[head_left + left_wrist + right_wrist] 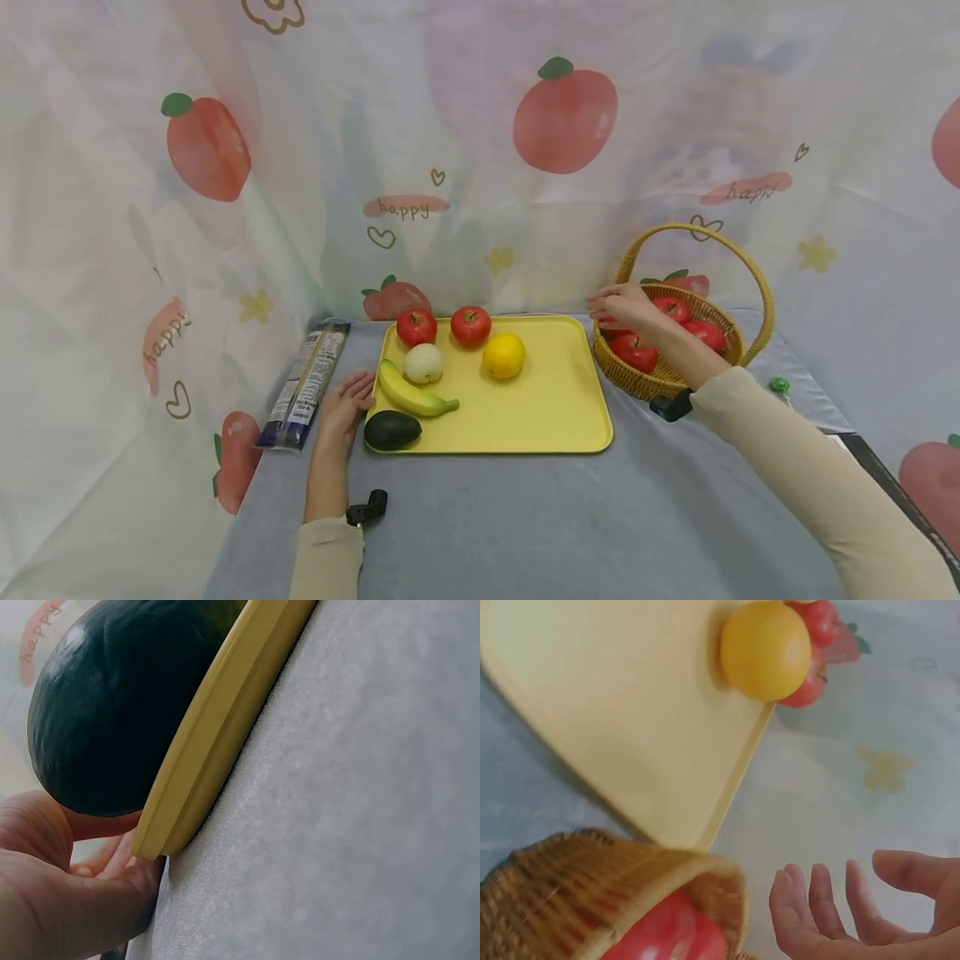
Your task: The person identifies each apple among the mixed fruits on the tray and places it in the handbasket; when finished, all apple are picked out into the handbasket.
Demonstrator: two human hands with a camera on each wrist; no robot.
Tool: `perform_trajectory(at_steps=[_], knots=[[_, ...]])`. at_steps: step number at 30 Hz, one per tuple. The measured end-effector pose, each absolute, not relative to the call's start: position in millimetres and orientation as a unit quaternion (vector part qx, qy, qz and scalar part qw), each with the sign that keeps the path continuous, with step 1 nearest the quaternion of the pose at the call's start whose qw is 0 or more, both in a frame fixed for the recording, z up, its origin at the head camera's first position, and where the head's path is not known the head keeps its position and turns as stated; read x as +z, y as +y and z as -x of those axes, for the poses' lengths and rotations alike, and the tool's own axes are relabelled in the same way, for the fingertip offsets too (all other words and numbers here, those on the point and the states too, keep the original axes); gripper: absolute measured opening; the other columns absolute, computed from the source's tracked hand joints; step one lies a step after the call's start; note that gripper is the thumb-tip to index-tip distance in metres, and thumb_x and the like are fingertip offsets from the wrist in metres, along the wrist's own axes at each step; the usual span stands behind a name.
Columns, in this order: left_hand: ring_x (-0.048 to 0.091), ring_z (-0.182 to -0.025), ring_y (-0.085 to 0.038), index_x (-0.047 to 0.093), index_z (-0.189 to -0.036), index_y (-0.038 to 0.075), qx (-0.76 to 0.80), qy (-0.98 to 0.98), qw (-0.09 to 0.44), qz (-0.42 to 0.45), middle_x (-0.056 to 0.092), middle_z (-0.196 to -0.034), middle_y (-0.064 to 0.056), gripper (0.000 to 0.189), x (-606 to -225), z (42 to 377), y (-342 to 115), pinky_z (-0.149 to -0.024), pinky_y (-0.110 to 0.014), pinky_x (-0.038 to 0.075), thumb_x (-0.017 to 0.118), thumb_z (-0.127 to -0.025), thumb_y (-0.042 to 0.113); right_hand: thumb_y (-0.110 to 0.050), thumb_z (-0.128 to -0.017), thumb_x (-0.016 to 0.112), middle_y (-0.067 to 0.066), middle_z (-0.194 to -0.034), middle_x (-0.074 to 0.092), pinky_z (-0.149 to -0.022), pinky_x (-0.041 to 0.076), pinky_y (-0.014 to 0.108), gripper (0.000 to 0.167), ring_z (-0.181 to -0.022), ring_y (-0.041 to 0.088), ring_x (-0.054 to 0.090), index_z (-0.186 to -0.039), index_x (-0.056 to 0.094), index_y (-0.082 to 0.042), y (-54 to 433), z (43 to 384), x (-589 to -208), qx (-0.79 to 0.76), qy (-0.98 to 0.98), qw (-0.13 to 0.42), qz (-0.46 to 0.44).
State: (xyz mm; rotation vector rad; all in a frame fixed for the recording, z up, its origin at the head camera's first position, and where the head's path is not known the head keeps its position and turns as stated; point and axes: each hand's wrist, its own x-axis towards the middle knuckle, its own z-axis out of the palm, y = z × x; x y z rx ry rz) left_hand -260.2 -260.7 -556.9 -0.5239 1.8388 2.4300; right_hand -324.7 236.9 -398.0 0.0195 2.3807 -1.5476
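In the head view, the yellow tray [555, 400] anchors the layout; along its left part lie an avocado [393, 431], a banana [412, 398] and a pale round fruit [423, 364], with two red apples [471, 327] at its far edge and a yellow-orange fruit [504, 357] near its middle, perhaps bunched to leave its right part free; the left hand [348, 408] rests against the tray's left rim, probably to steady it; to the tray's right stands a wicker basket [641, 385], whose wall likely keeps its red fruits [636, 354] from rolling, and the right hand [626, 308] hangs above the side of it nearest the tray.

In the left wrist view, the fingers meet the tray's rim just beside the avocado; whether they curl round that rim I cannot tell.

In the right wrist view, the right hand's fingers are gently bent, the thumb well apart from them, with nothing between; the basket's red fruits lie beside the fingertips in this view, near the tray's corner and apart from the hand.
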Motion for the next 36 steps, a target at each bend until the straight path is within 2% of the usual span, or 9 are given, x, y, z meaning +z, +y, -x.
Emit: perform_trajectory(at_steps=[4,13,30,32,36], knots=[[0.042,-0.148,-0.031,0.035,-0.160,-0.003,0.785,0.597,0.022,0.162,0.042,-0.161,-0.023,0.073,-556.9,260.0,-260.1,-0.105,-0.028,0.050,0.047,-0.091,-0.026,-0.016,-0.108,0.053,0.027,-0.156,0.045,-0.114,0.041,0.055,0.047,-0.140,0.045,0.049,-0.149,0.050,0.007,223.3,327.7,-396.8,-0.542,0.826,0.153,-0.001],[0.043,-0.148,-0.032,0.035,-0.159,-0.003,0.784,0.599,0.017,0.162,0.042,-0.160,-0.024,0.072,-559.5,260.1,-261.1,-0.090,-0.019,0.054,0.047,-0.091,-0.026,-0.016,-0.109,0.053,0.025,-0.158,0.044,-0.115,0.043,0.052,0.046,-0.140,0.042,0.050,-0.150,0.050,0.005,187.4,340.3,-398.0,-0.574,0.799,0.177,-0.005],[0.046,-0.146,-0.030,0.038,-0.158,-0.002,0.784,0.600,0.016,0.161,0.046,-0.158,-0.022,0.071,-561.6,263.2,-260.1,-0.112,-0.035,0.046,0.050,-0.092,-0.025,-0.010,-0.108,0.053,0.027,-0.155,0.045,-0.111,0.045,0.056,0.045,-0.139,0.045,0.050,-0.150,0.048,0.007,128.2,361.3,-411.1,-0.604,0.770,0.205,0.013],[0.046,-0.146,-0.030,0.039,-0.157,-0.002,0.785,0.598,0.012,0.162,0.047,-0.158,-0.022,0.072,-561.8,263.5,-259.7,-0.110,-0.033,0.047,0.050,-0.091,-0.026,-0.008,-0.108,0.052,0.028,-0.156,0.044,-0.111,0.046,0.056,0.045,-0.140,0.047,0.048,-0.150,0.047,0.008,121.6,363.5,-412.6,-0.610,0.764,0.207,0.013],[0.047,-0.145,-0.030,0.040,-0.157,-0.002,0.783,0.598,0.007,0.169,0.047,-0.157,-0.023,0.072,-562.4,262.8,-260.7,-0.098,-0.024,0.053,0.048,-0.090,-0.027,-0.006,-0.107,0.052,0.029,-0.157,0.042,-0.110,0.046,0.056,0.045,-0.141,0.049,0.046,-0.150,0.047,0.009,108.3,368.8,-416.1,-0.618,0.758,0.210,0.012]])
